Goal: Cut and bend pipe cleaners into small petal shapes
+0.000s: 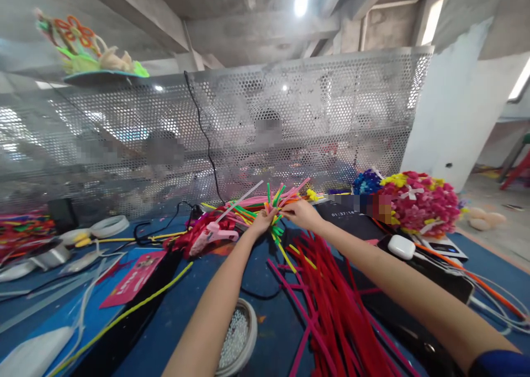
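Note:
My left hand [264, 222] is closed on a bunch of pipe cleaners in green, pink and orange [271, 200], which fan out above the fingers. Beside it, my right hand [304, 214] is pinched at the right of the bunch; what lies between its fingertips is too small to make out. Green curled pipe cleaners and yellow ends [285, 253] hang below the hands. A pink glue gun [213, 236] with a clear glue stick [244, 197] rests just left of my left hand. Loose red pipe cleaners [335, 305] spread over the table toward me, beneath my right forearm.
A round tub of small pearly beads [236, 335] stands by my left forearm. A pink flower bouquet [422, 200], a white earbud case [401, 247] and cables lie right. Tape rolls [110, 226] and a pink packet [134, 277] lie left. A perforated metal screen [265, 123] closes the back.

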`<action>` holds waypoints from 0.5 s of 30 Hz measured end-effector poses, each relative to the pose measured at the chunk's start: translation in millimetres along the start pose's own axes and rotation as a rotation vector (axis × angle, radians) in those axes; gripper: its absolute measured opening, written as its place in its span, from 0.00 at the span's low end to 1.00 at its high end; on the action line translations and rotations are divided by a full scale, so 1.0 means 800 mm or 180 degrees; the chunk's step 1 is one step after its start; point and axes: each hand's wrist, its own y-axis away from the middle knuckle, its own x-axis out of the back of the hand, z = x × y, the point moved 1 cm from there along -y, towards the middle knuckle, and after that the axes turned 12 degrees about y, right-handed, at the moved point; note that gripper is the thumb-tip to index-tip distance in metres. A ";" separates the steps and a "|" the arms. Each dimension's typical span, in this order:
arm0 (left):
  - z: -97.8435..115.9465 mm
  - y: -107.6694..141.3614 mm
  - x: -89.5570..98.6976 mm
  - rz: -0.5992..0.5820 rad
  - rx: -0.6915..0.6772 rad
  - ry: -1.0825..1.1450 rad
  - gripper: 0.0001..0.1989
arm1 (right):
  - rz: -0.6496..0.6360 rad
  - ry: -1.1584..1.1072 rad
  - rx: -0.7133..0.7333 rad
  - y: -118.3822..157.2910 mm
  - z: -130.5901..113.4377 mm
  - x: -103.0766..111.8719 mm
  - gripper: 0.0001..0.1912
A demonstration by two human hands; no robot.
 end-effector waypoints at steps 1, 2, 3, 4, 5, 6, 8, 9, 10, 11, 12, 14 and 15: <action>0.002 0.001 0.001 -0.0031 -0.0034 -0.0033 0.16 | 0.0109 0.0010 -0.0037 0.002 -0.002 0.005 0.11; 0.005 0.002 0.002 -0.0067 -0.0068 -0.0077 0.15 | 0.0252 0.0007 -0.0094 0.004 -0.003 0.011 0.13; 0.007 0.003 0.003 -0.0103 -0.0100 -0.0134 0.15 | 0.0431 -0.0006 -0.0171 0.004 -0.002 0.020 0.14; 0.009 0.005 0.003 -0.0142 -0.0128 -0.0202 0.15 | 0.0640 -0.0026 -0.0265 0.005 0.001 0.033 0.14; 0.011 0.006 0.004 -0.0182 -0.0155 -0.0279 0.15 | 0.0862 -0.0043 -0.0372 0.005 0.005 0.048 0.15; 0.012 0.006 0.003 -0.0221 -0.0180 -0.0362 0.15 | 0.1093 -0.0051 -0.0492 0.005 0.011 0.068 0.16; 0.012 0.007 0.001 -0.0305 -0.0239 -0.0532 0.15 | 0.1604 -0.0051 -0.0721 0.009 0.024 0.117 0.18; 0.012 0.007 -0.002 -0.0352 -0.0275 -0.0615 0.14 | 0.1921 -0.0050 -0.0846 0.013 0.029 0.145 0.18; 0.012 0.006 -0.004 -0.0405 -0.0313 -0.0695 0.14 | 0.2531 -0.0150 -0.0942 0.021 0.032 0.175 0.16; 0.011 0.006 -0.007 -0.0461 -0.0356 -0.0770 0.13 | 0.3088 -0.0223 -0.0969 0.032 0.033 0.204 0.14; 0.011 0.007 -0.011 -0.0520 -0.0399 -0.0843 0.12 | 0.3465 -0.0226 -0.0921 0.046 0.031 0.229 0.13; 0.012 0.008 -0.016 -0.0637 -0.0487 -0.0978 0.13 | 0.3799 0.0000 -0.0727 0.086 0.020 0.266 0.12; 0.014 0.009 -0.019 -0.0699 -0.0532 -0.1044 0.13 | 0.3770 0.0287 -0.0659 0.112 0.012 0.276 0.11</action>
